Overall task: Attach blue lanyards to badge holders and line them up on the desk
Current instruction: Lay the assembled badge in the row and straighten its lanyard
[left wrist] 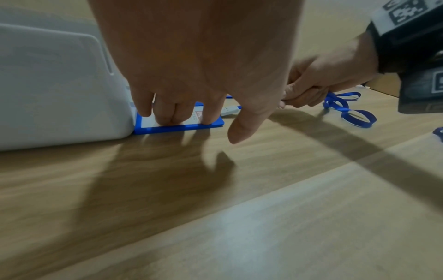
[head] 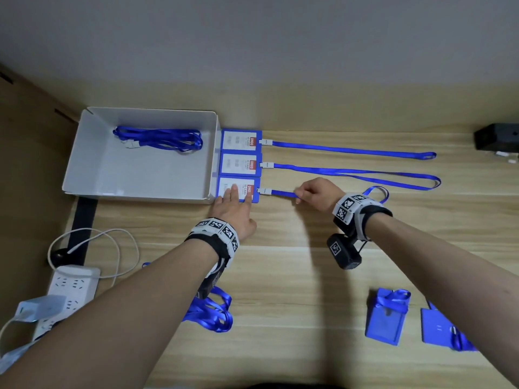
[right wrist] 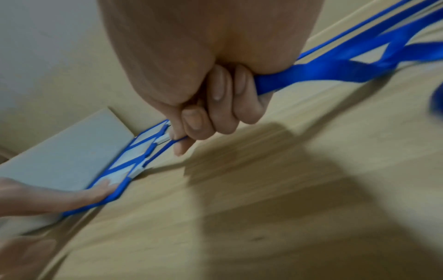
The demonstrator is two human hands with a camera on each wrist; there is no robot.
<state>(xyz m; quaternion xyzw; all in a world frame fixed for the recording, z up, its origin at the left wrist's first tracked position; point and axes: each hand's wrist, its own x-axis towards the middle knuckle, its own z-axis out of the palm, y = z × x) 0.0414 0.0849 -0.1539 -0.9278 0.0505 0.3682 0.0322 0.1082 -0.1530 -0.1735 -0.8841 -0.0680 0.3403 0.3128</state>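
Observation:
Three blue badge holders lie in a column beside the white tray [head: 140, 189]. The two far ones [head: 241, 140] [head: 238, 164] have lanyards [head: 351, 149] stretched out to the right. My left hand [head: 237, 202] presses straight fingers flat on the nearest badge holder [head: 247, 199] [left wrist: 179, 127] [right wrist: 117, 191]. A white clip [head: 264, 190] joins it to a blue lanyard [head: 282, 193] [right wrist: 323, 70]. My right hand [head: 314, 193] [right wrist: 203, 117] grips that lanyard in curled fingers a short way right of the clip; the strap's loose end [left wrist: 350, 111] loops behind the wrist.
The white tray holds a coiled bunch of lanyards [head: 160, 138]. More lanyards [head: 213, 313] lie under my left forearm. Two blue badge holders [head: 386, 315] [head: 441, 328] sit at the near right. A power strip [head: 70, 290] with cables is at the left, a black object [head: 497, 138] at the far right.

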